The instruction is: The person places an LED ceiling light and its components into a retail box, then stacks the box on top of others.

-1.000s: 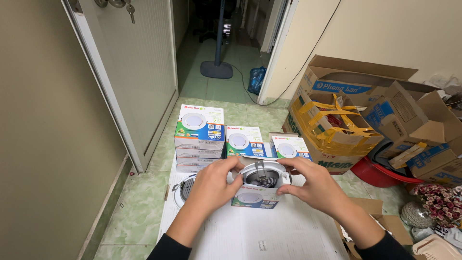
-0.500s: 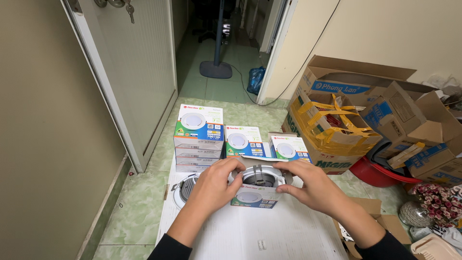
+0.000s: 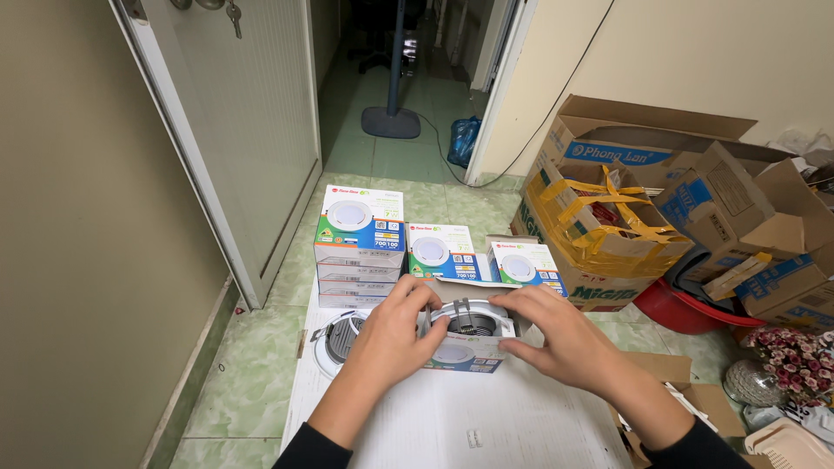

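A small open cardboard box (image 3: 465,358) lies on a white sheet (image 3: 452,426) in front of me, with a round downlight fixture (image 3: 469,320) sitting in it, back side up. My left hand (image 3: 393,334) grips the box's left side, thumb over the rim. My right hand (image 3: 556,334) rests on the box's right side, fingers spread over the edge. A second downlight (image 3: 337,337) lies loose on the sheet, just left of my left hand.
Behind the open box stand a stack of several lamp boxes (image 3: 360,247) and two single ones (image 3: 440,252) (image 3: 523,262). Large cardboard cartons (image 3: 608,217) and a red basin (image 3: 686,308) crowd the right. A door (image 3: 252,130) and fan base (image 3: 391,122) lie beyond.
Both hands stay on the box. The fixture sits slightly lower in the box and the hands have closed in a little on its sides.
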